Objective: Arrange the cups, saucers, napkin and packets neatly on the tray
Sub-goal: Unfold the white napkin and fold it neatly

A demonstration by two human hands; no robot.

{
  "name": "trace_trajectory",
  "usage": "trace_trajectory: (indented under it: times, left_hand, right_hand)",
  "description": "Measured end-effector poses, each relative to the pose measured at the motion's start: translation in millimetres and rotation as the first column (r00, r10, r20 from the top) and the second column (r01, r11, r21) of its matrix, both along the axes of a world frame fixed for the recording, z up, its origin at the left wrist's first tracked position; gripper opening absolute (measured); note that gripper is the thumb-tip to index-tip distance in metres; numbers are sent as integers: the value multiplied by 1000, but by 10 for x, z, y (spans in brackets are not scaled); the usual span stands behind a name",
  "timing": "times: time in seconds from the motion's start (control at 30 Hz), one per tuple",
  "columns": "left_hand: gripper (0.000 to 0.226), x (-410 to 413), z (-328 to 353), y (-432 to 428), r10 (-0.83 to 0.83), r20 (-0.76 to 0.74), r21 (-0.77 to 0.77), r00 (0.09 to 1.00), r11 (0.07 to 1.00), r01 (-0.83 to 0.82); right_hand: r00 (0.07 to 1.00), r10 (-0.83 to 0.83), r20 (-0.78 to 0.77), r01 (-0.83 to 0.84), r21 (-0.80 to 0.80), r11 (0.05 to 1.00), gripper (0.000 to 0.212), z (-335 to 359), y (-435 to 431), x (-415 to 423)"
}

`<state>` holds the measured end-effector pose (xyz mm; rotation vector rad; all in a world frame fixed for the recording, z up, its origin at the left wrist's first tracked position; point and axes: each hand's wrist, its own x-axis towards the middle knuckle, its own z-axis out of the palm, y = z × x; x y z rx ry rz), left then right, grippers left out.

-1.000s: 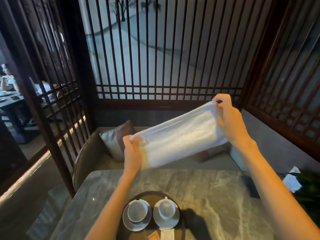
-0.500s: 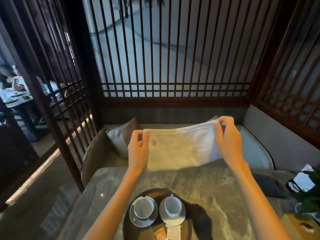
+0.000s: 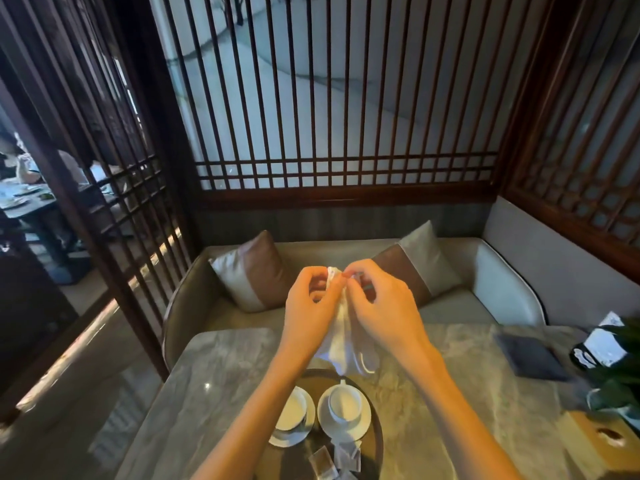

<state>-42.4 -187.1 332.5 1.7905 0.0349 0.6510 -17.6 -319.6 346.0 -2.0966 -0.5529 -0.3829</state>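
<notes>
A white cloth napkin (image 3: 341,344) hangs folded in the air above the table, pinched at its top corners by my left hand (image 3: 310,310) and my right hand (image 3: 382,306), which meet side by side. Below them a dark round tray (image 3: 375,434) holds two white cups on white saucers: the left cup (image 3: 294,407) is partly hidden by my left forearm, the right cup (image 3: 344,401) stands beside it. Small packets (image 3: 341,457) lie at the tray's near edge.
The tray rests on a grey marble table (image 3: 450,410). A dark mat (image 3: 530,356), a card holder (image 3: 599,348) and a green plant (image 3: 620,382) sit at the right. A cushioned bench with pillows (image 3: 256,271) lies beyond the table, backed by wooden lattice screens.
My hands have come together, bringing the napkin's two ends to meet so it hangs folded in half. The camera has tilted down a little.
</notes>
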Motion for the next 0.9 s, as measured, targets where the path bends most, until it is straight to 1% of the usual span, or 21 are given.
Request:
trace_trajectory:
  times: [0.07, 0.13, 0.2, 0.23, 0.3, 0.4, 0.57, 0.67, 0.8, 0.9]
  left_hand:
    - [13, -48, 42, 90, -66, -60, -20, 996, 998, 65]
    - [16, -101, 81, 158, -90, -67, -22, 994, 996, 89]
    - [11, -155, 136, 202, -84, -30, 15, 996, 996, 85]
    - [11, -175, 165, 216, -87, -22, 29, 996, 996, 87]
    - [12, -210, 213, 221, -100, -29, 37, 995, 994, 101]
    - [15, -257, 262, 215, -113, -60, 33, 992, 993, 115]
    - [13, -323, 355, 192, -119, -106, 39, 987, 992, 124]
    - [15, -379, 443, 142, -152, -100, 28, 983, 987, 156]
    - [19, -428, 518, 104, -202, -96, -53, 975, 979, 197]
    - [29, -448, 545, 109, -303, -168, -175, 938, 946, 274]
  right_hand:
    - [991, 108, -83, -110, -30, 993, 15, 25, -89, 14]
    - [962, 226, -157, -240, -81, 967, 23, 58, -154, 30]
    - [942, 296, -156, -315, -115, 942, 28, 116, -190, 54]
    - [938, 317, -140, -334, -117, 935, 26, 156, -198, 64]
    - [939, 335, -74, -343, -140, 929, 19, 229, -207, 78]
    - [946, 320, 57, -300, -227, 927, 14, 318, -209, 82]
    - [949, 305, 80, -283, -210, 936, 16, 421, -242, 50]
    - [952, 286, 105, -268, -160, 950, 19, 442, -256, -14]
    - [955, 269, 128, -260, -81, 962, 19, 471, -273, -92]
    - [951, 270, 154, -258, -89, 962, 18, 502, -300, -132]
